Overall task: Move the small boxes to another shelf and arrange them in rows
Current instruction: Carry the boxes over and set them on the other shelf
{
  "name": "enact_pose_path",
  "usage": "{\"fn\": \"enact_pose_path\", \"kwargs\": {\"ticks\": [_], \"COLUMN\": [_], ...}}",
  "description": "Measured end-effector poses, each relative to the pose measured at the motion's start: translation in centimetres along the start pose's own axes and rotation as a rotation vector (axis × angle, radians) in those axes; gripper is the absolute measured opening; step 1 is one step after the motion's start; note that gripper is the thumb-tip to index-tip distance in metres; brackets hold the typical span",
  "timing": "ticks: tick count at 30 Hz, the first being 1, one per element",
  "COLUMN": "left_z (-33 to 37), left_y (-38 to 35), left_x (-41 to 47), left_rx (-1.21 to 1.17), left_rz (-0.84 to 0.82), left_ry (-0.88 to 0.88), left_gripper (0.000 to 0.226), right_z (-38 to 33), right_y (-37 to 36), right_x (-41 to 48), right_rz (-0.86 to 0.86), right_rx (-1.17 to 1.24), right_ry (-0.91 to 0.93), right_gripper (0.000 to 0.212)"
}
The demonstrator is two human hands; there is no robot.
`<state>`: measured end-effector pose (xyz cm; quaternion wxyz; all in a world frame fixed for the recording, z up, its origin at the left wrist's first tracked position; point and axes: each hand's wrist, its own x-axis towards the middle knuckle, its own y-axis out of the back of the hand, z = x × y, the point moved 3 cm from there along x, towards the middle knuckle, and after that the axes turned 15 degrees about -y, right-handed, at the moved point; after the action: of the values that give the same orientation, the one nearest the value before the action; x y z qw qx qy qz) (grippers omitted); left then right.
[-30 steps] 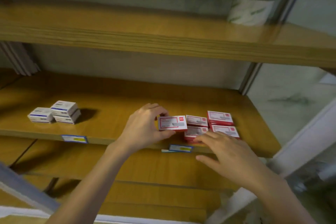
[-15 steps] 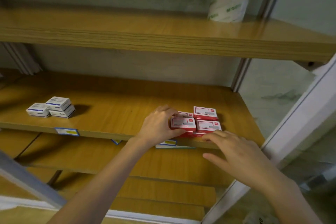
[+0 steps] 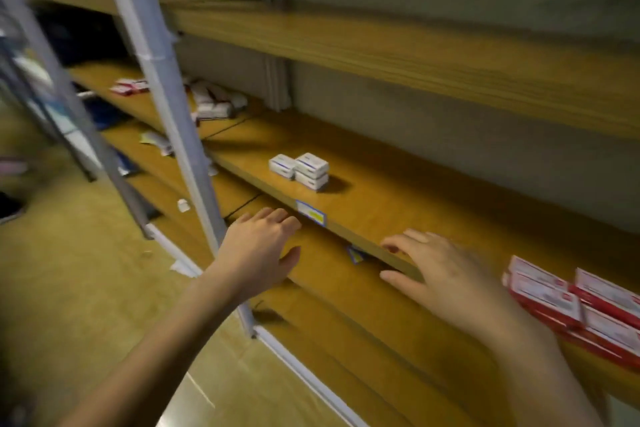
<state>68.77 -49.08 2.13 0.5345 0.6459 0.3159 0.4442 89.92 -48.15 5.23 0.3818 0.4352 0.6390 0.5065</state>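
Note:
Several small red and white boxes point(image 3: 575, 305) lie grouped in rows at the right end of the wooden middle shelf point(image 3: 398, 204). My left hand point(image 3: 263, 250) hovers in front of the shelf edge, fingers relaxed, holding nothing. My right hand point(image 3: 440, 270) is also empty, fingers spread, just left of the red boxes and apart from them. Three small white and blue boxes point(image 3: 301, 170) sit further left on the same shelf, two of them stacked. More red and white boxes point(image 3: 211, 104) lie blurred on the neighbouring shelf section to the far left.
A grey metal upright point(image 3: 166, 107) crosses the view left of my hands. A blue and yellow price label point(image 3: 311, 213) sticks to the shelf edge. An upper shelf point(image 3: 415, 55) hangs above, and lower shelves point(image 3: 346, 288) lie below. Wooden floor point(image 3: 69, 270) is at the left.
My left hand has let go of the red box it held at the group. Both hands have drawn away to the left, and the view has swung left.

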Motion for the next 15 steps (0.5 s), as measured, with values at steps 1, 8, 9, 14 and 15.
{"fn": "enact_pose_path", "kwargs": {"ticks": [1,8,9,14,15], "left_z": [-1.5,-12.0,-13.3,-22.0,-23.8], "left_y": [0.3,1.4,1.5,2.3,2.4], "left_x": [-1.2,-8.0,-8.7,-12.4,-13.1], "left_rx": [0.013,0.034,0.034,0.033,0.037], "left_rz": [0.004,0.001,0.001,-0.018,-0.022], "left_ry": [0.042,0.208,0.216,0.229,0.231], "left_gripper": [0.034,0.038,0.038,0.039,0.040], "right_z": [-1.5,-12.6,-14.1,-22.9,-24.7], "right_y": [-0.2,-1.9,-2.1,-3.2,-3.5], "right_x": [1.1,7.1,7.7,11.1,11.9], "right_rz": [0.005,-0.028,-0.032,-0.017,-0.009], "right_rx": [-0.011,-0.024,-0.024,-0.014,-0.018], "right_ry": [0.036,0.203,0.211,0.216,0.215], "right_gripper": [0.043,0.046,0.046,0.044,0.043]}}
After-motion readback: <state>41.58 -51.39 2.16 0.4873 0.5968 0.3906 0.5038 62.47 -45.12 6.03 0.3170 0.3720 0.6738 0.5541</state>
